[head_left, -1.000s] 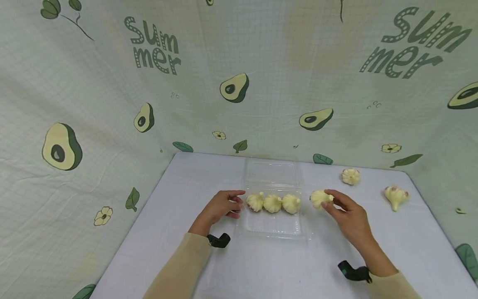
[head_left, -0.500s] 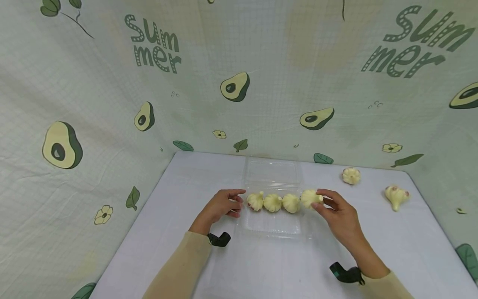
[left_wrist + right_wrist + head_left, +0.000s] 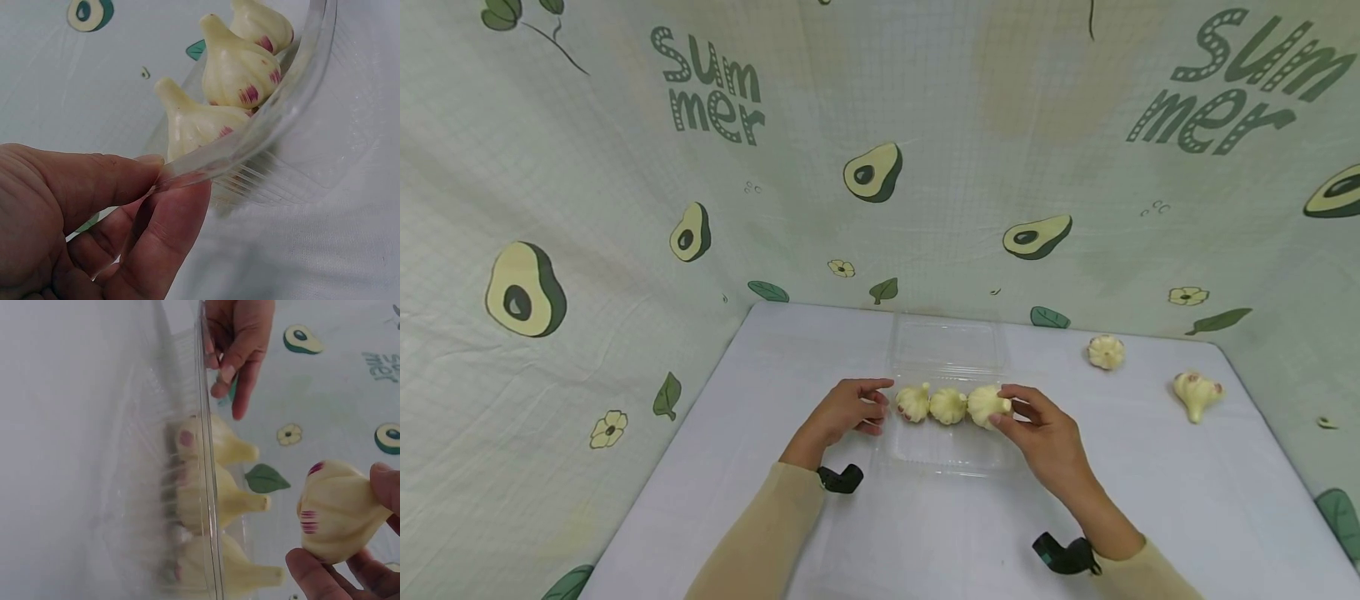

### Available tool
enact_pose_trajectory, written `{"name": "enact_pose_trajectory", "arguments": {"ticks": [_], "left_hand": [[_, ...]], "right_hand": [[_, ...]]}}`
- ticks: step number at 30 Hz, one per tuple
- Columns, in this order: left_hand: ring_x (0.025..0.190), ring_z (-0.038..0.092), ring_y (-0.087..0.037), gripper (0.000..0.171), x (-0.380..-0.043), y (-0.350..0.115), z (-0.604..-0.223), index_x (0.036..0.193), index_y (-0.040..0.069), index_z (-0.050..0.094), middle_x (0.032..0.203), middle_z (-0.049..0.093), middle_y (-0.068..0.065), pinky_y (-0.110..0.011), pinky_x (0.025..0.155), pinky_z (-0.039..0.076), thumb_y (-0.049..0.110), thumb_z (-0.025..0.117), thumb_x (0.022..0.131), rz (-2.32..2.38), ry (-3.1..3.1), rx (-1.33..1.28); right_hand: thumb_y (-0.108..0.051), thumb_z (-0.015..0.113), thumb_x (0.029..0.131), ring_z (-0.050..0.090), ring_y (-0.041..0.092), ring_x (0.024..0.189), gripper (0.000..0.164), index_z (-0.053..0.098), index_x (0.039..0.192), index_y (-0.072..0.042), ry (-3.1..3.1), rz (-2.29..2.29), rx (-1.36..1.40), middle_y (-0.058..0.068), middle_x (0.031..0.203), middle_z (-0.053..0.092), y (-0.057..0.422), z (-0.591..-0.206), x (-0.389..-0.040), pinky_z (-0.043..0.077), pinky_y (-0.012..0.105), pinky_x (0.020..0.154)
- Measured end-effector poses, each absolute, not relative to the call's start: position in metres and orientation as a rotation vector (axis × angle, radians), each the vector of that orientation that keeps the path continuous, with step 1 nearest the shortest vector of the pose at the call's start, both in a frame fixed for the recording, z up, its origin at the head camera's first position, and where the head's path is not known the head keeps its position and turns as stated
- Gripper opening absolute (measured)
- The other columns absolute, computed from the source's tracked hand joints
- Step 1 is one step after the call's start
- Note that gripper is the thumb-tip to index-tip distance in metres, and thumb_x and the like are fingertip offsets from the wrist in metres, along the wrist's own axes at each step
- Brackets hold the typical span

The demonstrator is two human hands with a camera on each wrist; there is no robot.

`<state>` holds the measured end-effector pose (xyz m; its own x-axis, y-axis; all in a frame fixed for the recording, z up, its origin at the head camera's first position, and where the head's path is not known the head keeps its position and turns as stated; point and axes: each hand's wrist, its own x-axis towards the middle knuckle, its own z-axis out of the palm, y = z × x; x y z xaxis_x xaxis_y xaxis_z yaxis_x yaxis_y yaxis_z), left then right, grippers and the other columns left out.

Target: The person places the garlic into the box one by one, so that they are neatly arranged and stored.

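My right hand [image 3: 1048,437] pinches a garlic bulb [image 3: 337,509] between thumb and fingers, held above the clear plastic container [image 3: 943,458]. In the head view this bulb overlaps the rightmost bulb lying inside. Three cream garlic bulbs with purple marks stand in a row in the container; the left one [image 3: 913,403] and the middle one [image 3: 947,406] show plainly from above, and the right one [image 3: 240,570] shows through the wall in the right wrist view. At the container's left side, my left hand [image 3: 848,410] pinches the rim [image 3: 206,164] between thumb and forefinger.
The container's clear lid [image 3: 947,343] lies folded back behind it. Two more garlic bulbs rest on the white table at the right, a rear one [image 3: 1106,352] and a nearer one [image 3: 1197,395]. A printed cloth [image 3: 947,100] hangs behind and beside the table.
My right hand has moved left with its garlic bulb, from right of the container to over the rightmost bulb in it. The left hand has stayed at the rim.
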<state>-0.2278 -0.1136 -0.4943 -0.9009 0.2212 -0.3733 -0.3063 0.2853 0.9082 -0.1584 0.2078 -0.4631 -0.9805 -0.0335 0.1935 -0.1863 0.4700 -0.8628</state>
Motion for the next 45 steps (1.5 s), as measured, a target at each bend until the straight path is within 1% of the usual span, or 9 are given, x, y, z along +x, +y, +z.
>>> {"name": "enact_pose_trajectory", "arguments": {"ticks": [4,9,18,24,28,36,43,45], "left_hand": [[0.076,0.069,-0.017,0.056,-0.228,-0.113,-0.493,0.149,0.014,0.062,0.117,0.064,-0.012,-0.029,0.068,0.065,-0.002,0.071,0.097,1.654,2.125,-0.078],[0.075,0.069,-0.017,0.055,-0.228,-0.113,-0.494,0.149,0.015,0.063,0.117,0.065,-0.012,-0.029,0.068,0.065,-0.002,0.071,0.097,1.649,2.13,-0.08],[0.076,0.07,-0.018,0.056,-0.229,-0.113,-0.495,0.149,0.015,0.063,0.12,0.065,-0.013,-0.03,0.068,0.065,-0.002,0.071,0.097,1.65,2.13,-0.084],[0.075,0.07,-0.018,0.056,-0.228,-0.113,-0.495,0.149,0.015,0.063,0.119,0.065,-0.013,-0.03,0.068,0.066,-0.003,0.071,0.096,1.661,2.126,-0.081],[0.076,0.07,-0.018,0.056,-0.227,-0.113,-0.494,0.149,0.014,0.063,0.119,0.065,-0.013,-0.03,0.067,0.066,-0.003,0.071,0.096,1.673,2.121,-0.071],[0.076,0.069,-0.017,0.056,-0.226,-0.114,-0.493,0.149,0.013,0.062,0.118,0.065,-0.013,-0.03,0.067,0.065,-0.003,0.071,0.096,1.685,2.109,-0.062],[0.075,0.069,-0.017,0.056,-0.227,-0.115,-0.495,0.15,0.012,0.062,0.119,0.065,-0.013,-0.03,0.067,0.065,-0.003,0.071,0.096,1.689,2.107,-0.051],[0.075,0.068,-0.016,0.056,-0.227,-0.115,-0.496,0.15,0.012,0.061,0.119,0.065,-0.014,-0.03,0.067,0.065,-0.004,0.07,0.096,1.693,2.1,-0.046]], "right_hand": [[-0.018,0.08,0.096,0.067,0.038,0.126,0.036,0.07,0.13,-0.012,-2.546,1.632,0.215,0.012,0.136,0.069,0.2,-0.465,-0.158,0.055,0.01,0.087],[-0.018,0.08,0.097,0.067,0.038,0.128,0.034,0.072,0.129,-0.012,-2.547,1.697,0.233,0.013,0.143,0.065,0.191,-0.47,-0.156,0.056,0.012,0.088],[-0.016,0.081,0.095,0.069,0.035,0.124,0.031,0.074,0.125,-0.015,-2.538,1.712,0.241,0.009,0.136,0.069,0.174,-0.475,-0.154,0.056,0.013,0.089],[-0.014,0.083,0.092,0.069,0.035,0.122,0.031,0.074,0.122,-0.015,-2.547,1.687,0.234,0.011,0.133,0.07,0.162,-0.48,-0.154,0.059,0.018,0.088],[-0.011,0.084,0.09,0.069,0.033,0.121,0.03,0.076,0.119,-0.014,-2.526,1.728,0.217,0.011,0.132,0.069,0.155,-0.483,-0.155,0.061,0.02,0.087],[-0.012,0.084,0.091,0.07,0.033,0.119,0.027,0.077,0.117,-0.014,-2.508,1.761,0.243,0.01,0.125,0.072,0.142,-0.488,-0.158,0.063,0.026,0.087],[-0.013,0.085,0.09,0.069,0.032,0.122,0.027,0.078,0.116,-0.015,-2.543,1.777,0.219,0.008,0.124,0.073,0.135,-0.492,-0.161,0.06,0.022,0.085],[-0.012,0.085,0.09,0.068,0.032,0.123,0.027,0.078,0.116,-0.014,-2.556,1.775,0.223,0.008,0.124,0.073,0.134,-0.492,-0.162,0.061,0.022,0.085]]}}
